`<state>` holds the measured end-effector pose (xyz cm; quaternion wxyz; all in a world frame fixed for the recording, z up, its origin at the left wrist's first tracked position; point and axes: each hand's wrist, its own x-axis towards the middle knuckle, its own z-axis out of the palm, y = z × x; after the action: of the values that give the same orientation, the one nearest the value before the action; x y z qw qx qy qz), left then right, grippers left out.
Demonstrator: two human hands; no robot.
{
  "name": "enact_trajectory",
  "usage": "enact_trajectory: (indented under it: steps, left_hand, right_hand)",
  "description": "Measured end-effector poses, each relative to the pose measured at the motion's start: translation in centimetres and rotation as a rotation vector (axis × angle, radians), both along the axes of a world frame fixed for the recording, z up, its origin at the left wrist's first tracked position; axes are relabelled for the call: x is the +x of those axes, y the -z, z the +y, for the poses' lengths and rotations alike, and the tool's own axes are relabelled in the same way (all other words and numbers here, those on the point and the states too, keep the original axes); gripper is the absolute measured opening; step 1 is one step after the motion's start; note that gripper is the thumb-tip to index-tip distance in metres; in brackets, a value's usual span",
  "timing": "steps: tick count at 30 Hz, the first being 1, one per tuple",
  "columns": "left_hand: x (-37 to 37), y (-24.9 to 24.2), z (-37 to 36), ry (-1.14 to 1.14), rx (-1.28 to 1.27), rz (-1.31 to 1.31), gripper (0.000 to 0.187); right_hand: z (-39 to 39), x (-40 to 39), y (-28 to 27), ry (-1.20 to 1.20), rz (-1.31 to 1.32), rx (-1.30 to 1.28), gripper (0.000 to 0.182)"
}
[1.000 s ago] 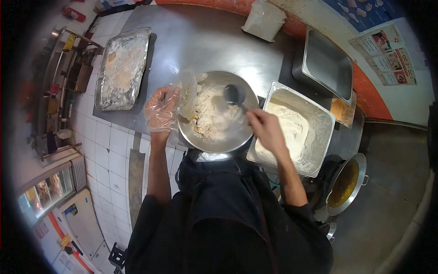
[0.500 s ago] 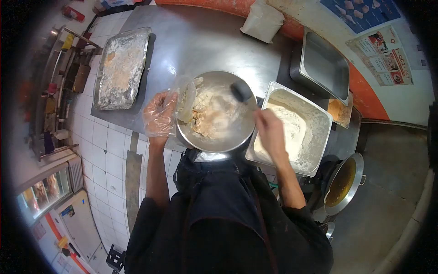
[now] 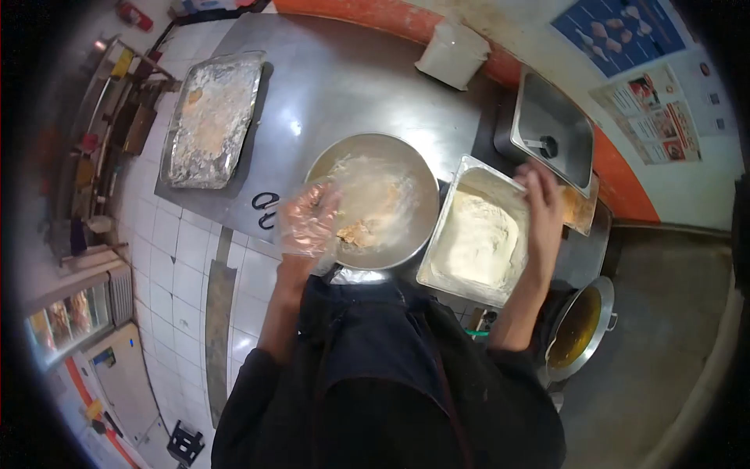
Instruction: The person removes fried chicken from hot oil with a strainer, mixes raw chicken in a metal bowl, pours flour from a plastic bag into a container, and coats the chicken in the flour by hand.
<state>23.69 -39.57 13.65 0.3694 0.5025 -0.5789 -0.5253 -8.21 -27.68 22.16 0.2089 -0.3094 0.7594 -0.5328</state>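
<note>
My left hand (image 3: 307, 219), in a clear plastic glove, is over the left rim of a steel mixing bowl (image 3: 434, 191). Its fingers are curled, and blur hides what they hold, if anything. White flour (image 3: 375, 180) and a brownish clump (image 3: 355, 234) lie inside the bowl. My bare right hand (image 3: 544, 191) hovers over the right edge of a steel flour pan (image 3: 500, 173), fingers loosely apart and holding nothing visible. Just beyond it, a black scoop (image 3: 550, 146) with a pale handle rests in a deep steel pan (image 3: 574, 113).
A flour-dusted foil tray (image 3: 211, 125) lies at the table's left. Black-handled scissors (image 3: 266, 209) sit left of the bowl. A white bag (image 3: 453, 55) stands against the back wall. On the right is a wok of oil (image 3: 578, 328).
My right hand has moved right from the bowl, and the black scoop is now in the deep pan. My left hand shifted right over the rim; the clear container it held no longer shows plainly.
</note>
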Motion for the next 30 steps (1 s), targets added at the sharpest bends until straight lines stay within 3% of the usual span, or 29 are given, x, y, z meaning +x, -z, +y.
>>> enact_trajectory:
  steps: [2,3,4,6,7,9,10,12,15,17,19,22,24,25,27,30]
  left_hand:
    - [-0.5,-1.3,1.1,0.058,-0.230,-0.104,0.016]
    - [-0.3,0.1,1.6,0.094,-0.431,-0.166,0.017]
    - [-0.3,0.4,2.2,0.100,-0.428,-0.167,0.017]
    - [-1.0,0.4,3.3,0.145,-0.825,-0.324,0.017]
    - [-1.5,-0.4,4.0,0.139,-0.824,-0.318,0.017]
    - [-2.2,-2.6,5.1,0.245,-0.611,-0.224,0.017]
    - [-2.1,-2.6,5.5,0.233,-0.603,-0.222,0.017]
    - [-1.9,-2.3,6.1,0.270,-0.627,-0.335,0.020]
    - [-1.6,-1.2,6.1,0.294,-0.711,-0.344,0.023]
    - [-1.5,-0.9,6.3,0.295,-0.787,-0.332,0.022]
    - [-1.5,-0.8,6.9,0.333,-0.650,-0.361,0.018]
    - [-1.3,-1.1,6.7,0.300,-0.636,-0.304,0.016]
    - [-1.0,-1.3,6.3,0.291,-0.639,-0.306,0.016]
    - [-0.8,-1.4,6.1,0.290,-0.646,-0.309,0.017]
    - [-1.0,-1.6,6.1,0.272,-0.653,-0.309,0.013]
    - [-1.0,-2.3,5.3,0.247,-0.683,-0.252,0.011]
  right_hand:
    - [0.3,6.7,0.2,-0.269,-0.444,-0.003,0.040]
    - [-0.1,9.8,0.9,-0.391,-0.566,0.035,0.037]
    - [-0.7,12.3,1.2,-0.468,-0.624,0.078,0.036]
    - [-1.2,14.8,4.7,-0.491,-0.742,0.136,0.035]
    - [-1.3,15.5,5.4,-0.493,-0.734,0.140,0.035]
    - [-1.3,16.6,6.3,-0.328,-0.971,0.030,0.037]
    - [-1.4,17.0,6.5,-0.335,-0.969,0.042,0.037]
    - [-1.4,17.6,6.7,-0.080,-1.035,-0.091,0.041]
    - [-0.5,17.5,7.3,0.013,-1.000,-0.081,0.044]
    - [0.7,17.1,8.4,-0.001,-1.004,-0.054,0.042]
    - [1.4,16.5,8.7,-0.011,-1.006,-0.026,0.040]
    - [1.8,16.5,7.9,-0.169,-1.045,0.053,0.026]
    - [1.6,17.3,5.5,-0.415,-0.153,0.377,0.013]
    - [1.5,17.6,4.7,-0.417,-0.154,0.383,0.013]
    - [1.1,17.7,3.6,-0.670,0.566,0.402,0.008]
    - [0.6,16.7,4.9,-0.859,0.663,0.247,0.019]
